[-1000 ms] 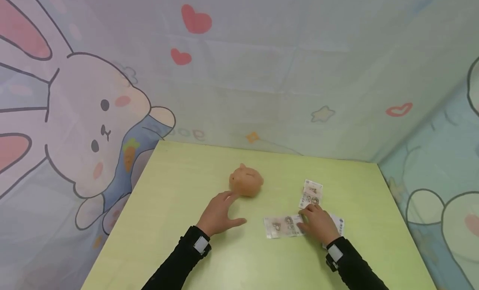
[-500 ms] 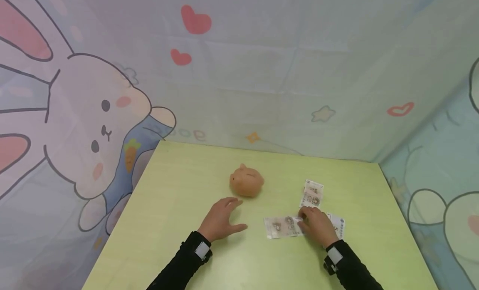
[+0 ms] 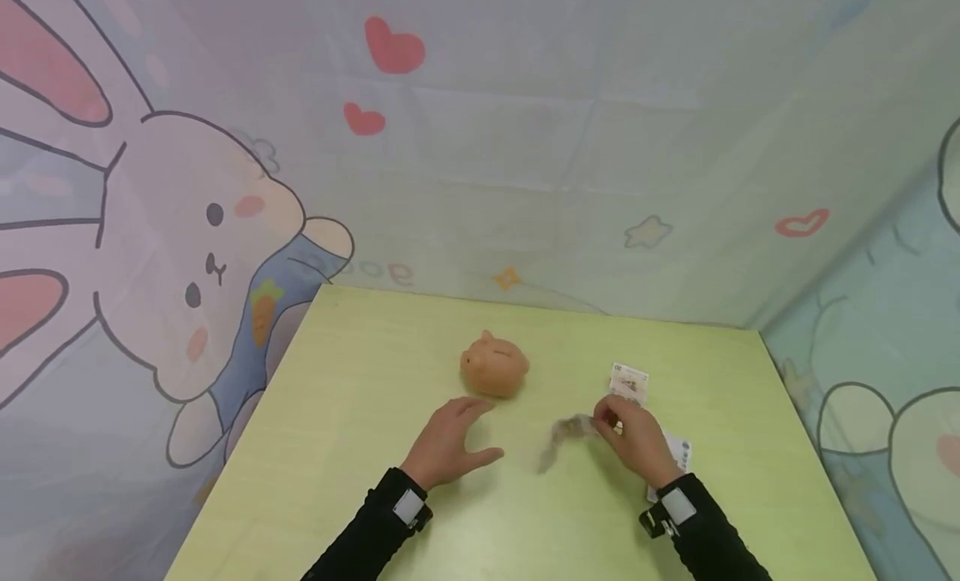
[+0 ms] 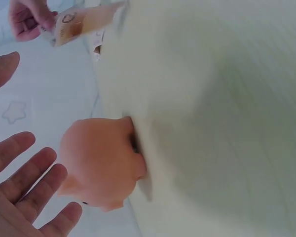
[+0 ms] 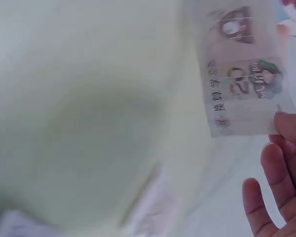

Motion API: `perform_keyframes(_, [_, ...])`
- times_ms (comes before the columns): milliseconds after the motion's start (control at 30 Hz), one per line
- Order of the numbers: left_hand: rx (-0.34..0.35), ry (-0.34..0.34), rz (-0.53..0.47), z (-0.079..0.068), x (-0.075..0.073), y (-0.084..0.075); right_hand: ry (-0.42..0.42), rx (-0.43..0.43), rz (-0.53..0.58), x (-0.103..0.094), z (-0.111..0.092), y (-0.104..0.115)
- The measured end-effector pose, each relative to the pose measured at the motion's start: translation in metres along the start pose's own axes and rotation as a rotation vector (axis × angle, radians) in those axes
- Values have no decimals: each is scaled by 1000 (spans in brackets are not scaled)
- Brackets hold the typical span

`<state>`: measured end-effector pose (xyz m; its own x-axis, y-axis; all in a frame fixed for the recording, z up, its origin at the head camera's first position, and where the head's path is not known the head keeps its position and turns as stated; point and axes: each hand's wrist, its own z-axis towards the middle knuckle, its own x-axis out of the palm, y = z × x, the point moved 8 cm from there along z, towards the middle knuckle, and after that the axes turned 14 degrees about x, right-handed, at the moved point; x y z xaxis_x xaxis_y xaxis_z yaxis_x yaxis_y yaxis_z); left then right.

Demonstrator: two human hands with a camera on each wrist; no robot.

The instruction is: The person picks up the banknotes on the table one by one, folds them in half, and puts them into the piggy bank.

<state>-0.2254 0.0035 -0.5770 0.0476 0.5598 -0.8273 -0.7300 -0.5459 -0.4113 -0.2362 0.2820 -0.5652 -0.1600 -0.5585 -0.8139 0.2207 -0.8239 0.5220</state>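
My right hand [image 3: 639, 441] pinches one end of a play banknote [image 5: 241, 74] between thumb and fingertips. The note is lifted off the table and bends down toward its far end in the head view; a printed 20 shows in the right wrist view. My left hand [image 3: 450, 446] is held in front of the piggy bank with its fingers spread and nothing in them. Pinkish-orange and smooth, the piggy bank [image 3: 495, 366] stands upright with a slot on its back. In the left wrist view, the piggy bank [image 4: 98, 163] is just past my fingertips.
A second banknote [image 3: 628, 381] lies flat behind my right hand. Another banknote [image 3: 679, 449] lies partly hidden beneath my right hand and wrist. Cartoon-printed cloth [image 3: 510, 164] hangs behind the pale yellow-green table [image 3: 390, 339].
My right hand has lifted the banknote, which was lying flat on the table. My left hand has drawn slightly back from the piggy bank, which stays in place.
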Motion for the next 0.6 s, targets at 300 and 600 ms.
perform_keyframes(300, [44,-129,-91,4,-14,-6,-17,-74,129,-35,16,53])
perform_keyframes(600, [27,-291,-128,6,-41,-7,-39,-85,231,-58,22,83])
